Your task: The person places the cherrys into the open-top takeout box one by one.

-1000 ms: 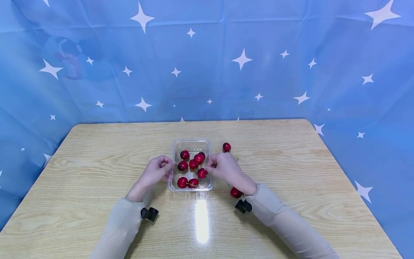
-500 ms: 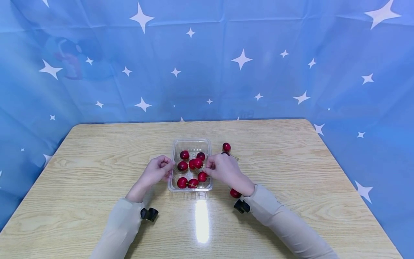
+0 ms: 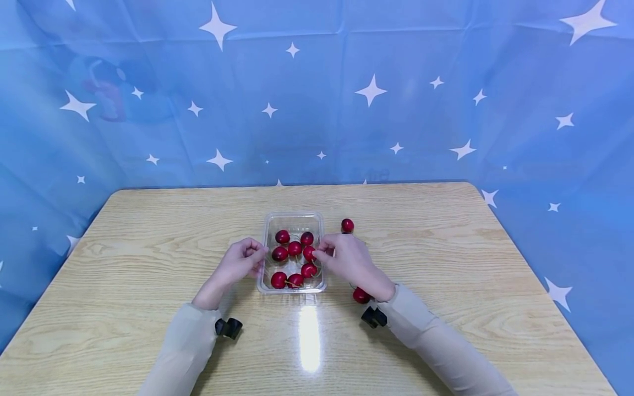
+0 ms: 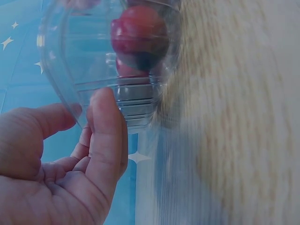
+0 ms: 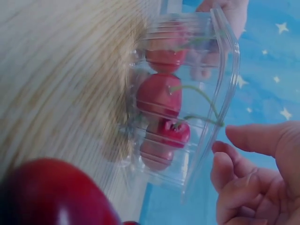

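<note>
A clear plastic box stands on the table with several dark red cherries in it. My left hand pinches its left rim between thumb and fingers, as the left wrist view shows too. At the opposite rim is my right hand, thumb and fingertips slightly apart. Beside those fingertips a cherry lies inside the box. In the right wrist view, green stems reach up to the box wall, their ends close to the thumb tip, and nothing shows between thumb and fingers.
Right of the box, a loose cherry lies behind the right hand; another is beside the right wrist. The wood-grain table ends at a blue curtain with white stars. Each wrist bears a small black camera.
A cherry by my right fingers has shifted right and down inside the box, and its stem has left those fingers. My left hand stays at the left rim.
</note>
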Demonstrator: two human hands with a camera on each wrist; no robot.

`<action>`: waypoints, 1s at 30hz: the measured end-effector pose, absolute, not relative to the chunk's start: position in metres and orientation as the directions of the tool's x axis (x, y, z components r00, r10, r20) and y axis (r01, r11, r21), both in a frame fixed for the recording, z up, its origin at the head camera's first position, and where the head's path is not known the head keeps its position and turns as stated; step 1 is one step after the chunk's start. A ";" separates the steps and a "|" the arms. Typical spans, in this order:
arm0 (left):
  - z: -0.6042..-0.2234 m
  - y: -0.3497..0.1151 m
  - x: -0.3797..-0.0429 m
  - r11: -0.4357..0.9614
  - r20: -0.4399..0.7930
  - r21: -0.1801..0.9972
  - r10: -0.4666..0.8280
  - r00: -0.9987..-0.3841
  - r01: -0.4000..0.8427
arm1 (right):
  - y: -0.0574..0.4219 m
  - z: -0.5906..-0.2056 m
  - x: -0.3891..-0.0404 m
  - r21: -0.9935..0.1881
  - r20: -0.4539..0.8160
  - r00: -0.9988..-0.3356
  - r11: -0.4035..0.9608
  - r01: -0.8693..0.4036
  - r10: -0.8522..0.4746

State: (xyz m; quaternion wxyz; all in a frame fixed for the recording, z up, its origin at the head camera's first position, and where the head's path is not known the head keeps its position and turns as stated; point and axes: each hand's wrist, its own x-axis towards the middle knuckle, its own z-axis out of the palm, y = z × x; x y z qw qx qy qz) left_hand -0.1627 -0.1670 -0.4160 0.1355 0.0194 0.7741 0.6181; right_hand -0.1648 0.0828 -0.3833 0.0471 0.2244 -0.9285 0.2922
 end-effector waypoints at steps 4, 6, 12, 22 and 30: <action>-0.417 -0.167 -0.163 0.232 -0.188 0.963 0.197 -0.962 -0.141 | 0.089 -0.383 -0.167 -0.548 0.245 -0.898 0.712 -0.440 -0.366; -0.417 -0.167 -0.163 0.227 -0.185 0.964 0.198 -0.962 -0.139 | 0.092 -0.383 -0.168 -0.551 0.254 -0.899 0.710 -0.438 -0.358; -0.417 -0.167 -0.162 0.224 -0.177 0.966 0.207 -0.962 -0.129 | 0.101 -0.381 -0.169 -0.577 0.266 -0.906 0.698 -0.424 -0.331; -0.417 -0.167 -0.162 0.234 -0.173 0.965 0.205 -0.963 -0.123 | 0.113 -0.380 -0.172 -0.602 0.286 -0.913 0.686 -0.408 -0.291; -0.415 -0.167 -0.162 0.237 -0.175 0.963 0.209 -0.962 -0.124 | 0.123 -0.380 -0.177 -0.612 0.287 -0.921 0.689 -0.389 -0.265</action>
